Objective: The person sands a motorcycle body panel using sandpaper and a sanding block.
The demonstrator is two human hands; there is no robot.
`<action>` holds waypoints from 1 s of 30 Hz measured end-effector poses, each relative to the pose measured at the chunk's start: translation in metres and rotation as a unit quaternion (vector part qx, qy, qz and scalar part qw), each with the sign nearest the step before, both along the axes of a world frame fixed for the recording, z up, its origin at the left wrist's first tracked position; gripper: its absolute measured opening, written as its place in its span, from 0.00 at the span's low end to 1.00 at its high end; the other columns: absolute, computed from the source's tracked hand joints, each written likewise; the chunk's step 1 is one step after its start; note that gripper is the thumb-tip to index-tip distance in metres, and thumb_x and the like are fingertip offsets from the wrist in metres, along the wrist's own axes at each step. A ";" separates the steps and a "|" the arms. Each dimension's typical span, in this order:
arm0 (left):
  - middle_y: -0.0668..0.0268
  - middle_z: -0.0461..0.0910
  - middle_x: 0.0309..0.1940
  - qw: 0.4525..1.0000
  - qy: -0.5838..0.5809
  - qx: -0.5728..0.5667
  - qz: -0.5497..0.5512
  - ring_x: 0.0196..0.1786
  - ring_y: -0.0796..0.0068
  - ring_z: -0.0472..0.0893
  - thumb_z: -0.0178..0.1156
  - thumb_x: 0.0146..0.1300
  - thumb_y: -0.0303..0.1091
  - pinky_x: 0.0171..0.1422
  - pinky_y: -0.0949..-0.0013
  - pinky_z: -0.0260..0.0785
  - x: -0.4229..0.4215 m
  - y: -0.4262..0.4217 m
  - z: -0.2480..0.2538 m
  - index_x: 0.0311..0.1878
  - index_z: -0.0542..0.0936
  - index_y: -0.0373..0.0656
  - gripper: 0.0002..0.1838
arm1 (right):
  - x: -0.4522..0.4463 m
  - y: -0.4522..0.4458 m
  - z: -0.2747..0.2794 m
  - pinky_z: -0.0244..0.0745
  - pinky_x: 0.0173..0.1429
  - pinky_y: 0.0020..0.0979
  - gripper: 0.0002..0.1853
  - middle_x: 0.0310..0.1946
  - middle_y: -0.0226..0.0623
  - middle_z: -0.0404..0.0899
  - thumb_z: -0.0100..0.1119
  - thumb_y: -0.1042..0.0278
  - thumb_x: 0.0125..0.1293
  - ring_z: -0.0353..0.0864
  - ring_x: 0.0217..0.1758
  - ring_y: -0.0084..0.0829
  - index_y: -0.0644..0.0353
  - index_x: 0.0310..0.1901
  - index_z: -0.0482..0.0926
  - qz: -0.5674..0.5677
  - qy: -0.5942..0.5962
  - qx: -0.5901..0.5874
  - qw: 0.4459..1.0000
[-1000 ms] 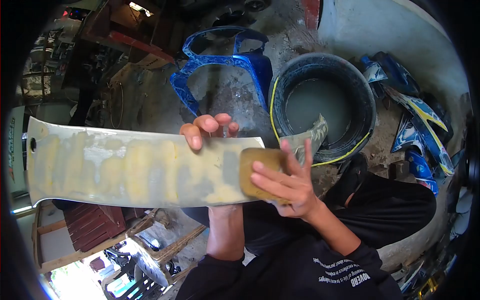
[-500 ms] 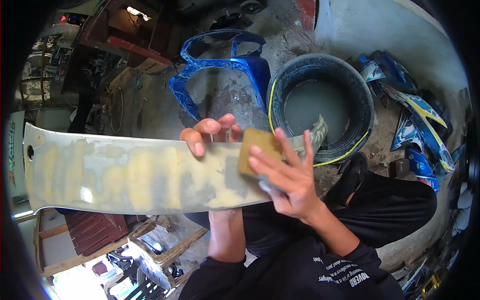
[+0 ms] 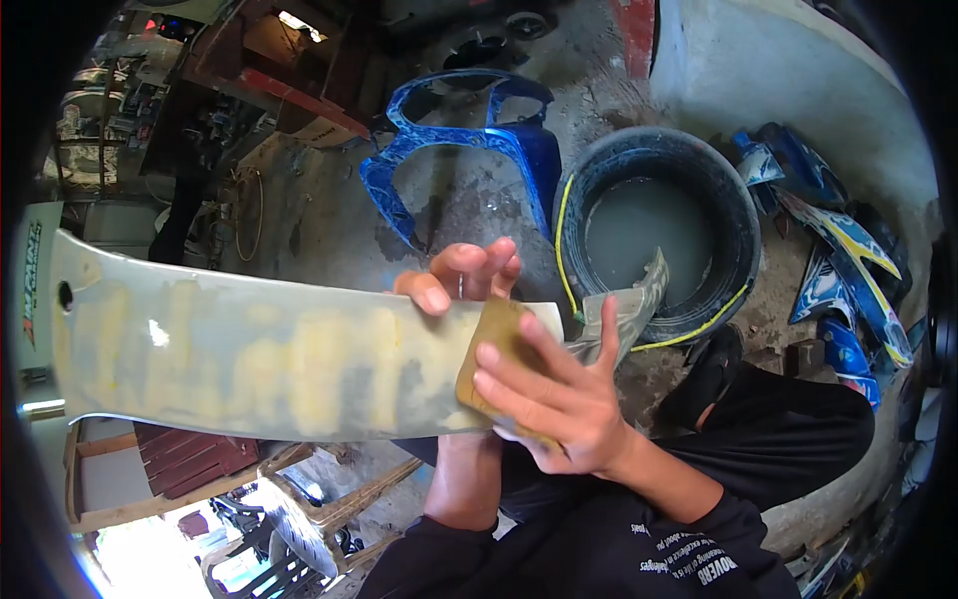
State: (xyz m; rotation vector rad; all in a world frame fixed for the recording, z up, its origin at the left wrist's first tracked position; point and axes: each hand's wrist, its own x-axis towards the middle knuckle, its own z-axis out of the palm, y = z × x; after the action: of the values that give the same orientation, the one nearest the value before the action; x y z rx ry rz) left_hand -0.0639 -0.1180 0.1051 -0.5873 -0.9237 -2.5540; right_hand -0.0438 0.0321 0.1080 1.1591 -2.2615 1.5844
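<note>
A long grey fairing panel [image 3: 249,359], patched with pale yellow filler, lies across the view with a hole near its left end. My left hand [image 3: 464,275] reaches behind it from below and holds it, fingers curled over the upper edge; the palm is hidden. In my right hand [image 3: 564,399] is a folded piece of yellow-brown sandpaper [image 3: 489,349], pressed flat on the panel's right part under the fingers. Beyond that hand a narrow grey piece [image 3: 639,299] curves to the bucket; whether it joins the panel is hidden.
A black bucket [image 3: 736,190] of cloudy water stands at upper right. Behind the panel, a blue motorcycle fairing [image 3: 529,150] rests on the concrete floor. Several blue, white and yellow body parts [image 3: 848,250] lie by the wall. Wooden furniture [image 3: 190,459] is at lower left.
The sandpaper under my right hand has slid left and down along the panel, uncovering its right edge. My left hand keeps its hold. The whole view has shifted slightly.
</note>
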 end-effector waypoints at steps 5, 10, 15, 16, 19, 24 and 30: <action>0.44 0.66 0.68 0.998 -0.043 0.023 0.044 0.74 0.41 0.63 0.55 0.73 0.46 0.80 0.48 0.52 0.002 0.006 0.002 0.55 0.74 0.42 0.18 | -0.014 -0.002 -0.002 0.25 0.77 0.69 0.22 0.63 0.23 0.80 0.61 0.59 0.62 0.71 0.73 0.31 0.44 0.60 0.82 -0.036 -0.008 0.033 0.999; 0.47 0.66 0.69 0.999 -0.032 0.018 0.019 0.75 0.43 0.63 0.55 0.74 0.44 0.80 0.47 0.52 0.001 -0.004 -0.005 0.58 0.74 0.44 0.18 | -0.015 -0.021 0.019 0.32 0.79 0.65 0.24 0.59 0.34 0.82 0.67 0.65 0.57 0.77 0.68 0.34 0.54 0.58 0.82 0.004 0.023 -0.026 0.999; 0.50 0.67 0.68 0.995 -0.078 0.048 0.036 0.75 0.47 0.64 0.55 0.73 0.44 0.78 0.47 0.52 0.006 0.001 0.007 0.54 0.76 0.44 0.15 | -0.009 -0.011 -0.002 0.43 0.78 0.60 0.18 0.58 0.30 0.83 0.63 0.62 0.64 0.79 0.65 0.26 0.48 0.56 0.84 -0.013 0.032 -0.013 0.999; 0.52 0.69 0.65 0.993 -0.096 0.059 0.044 0.73 0.49 0.66 0.56 0.73 0.43 0.78 0.47 0.54 0.007 0.003 0.009 0.52 0.76 0.45 0.14 | -0.006 -0.007 -0.008 0.42 0.79 0.60 0.19 0.57 0.30 0.84 0.64 0.63 0.63 0.80 0.64 0.27 0.48 0.56 0.84 -0.018 0.022 -0.012 1.000; 0.54 0.70 0.63 0.992 -0.097 0.047 0.062 0.72 0.50 0.68 0.56 0.73 0.43 0.77 0.47 0.55 0.007 0.005 0.004 0.53 0.76 0.45 0.14 | -0.002 -0.010 0.004 0.42 0.79 0.60 0.19 0.56 0.32 0.84 0.64 0.63 0.62 0.80 0.64 0.28 0.48 0.56 0.84 -0.052 0.022 0.015 0.998; 0.60 0.68 0.64 0.996 -0.092 0.014 0.014 0.74 0.56 0.63 0.57 0.72 0.47 0.79 0.47 0.54 0.006 -0.005 0.000 0.54 0.74 0.52 0.14 | -0.006 -0.045 0.045 0.46 0.77 0.62 0.23 0.57 0.29 0.84 0.68 0.64 0.57 0.80 0.63 0.29 0.51 0.57 0.84 0.008 0.023 -0.086 0.996; 0.59 0.69 0.63 0.994 -0.094 0.001 0.050 0.73 0.54 0.65 0.58 0.71 0.43 0.77 0.49 0.57 0.007 -0.009 0.005 0.53 0.76 0.46 0.15 | 0.005 -0.016 0.031 0.51 0.75 0.61 0.26 0.61 0.27 0.81 0.69 0.62 0.53 0.75 0.69 0.39 0.41 0.58 0.84 -0.002 0.023 0.017 1.000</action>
State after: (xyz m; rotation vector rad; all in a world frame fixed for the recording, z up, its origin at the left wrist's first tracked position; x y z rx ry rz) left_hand -0.0573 -0.1270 0.1099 -0.2955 -0.9848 -2.5513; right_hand -0.0392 0.0163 0.1390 1.1859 -2.2697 1.5069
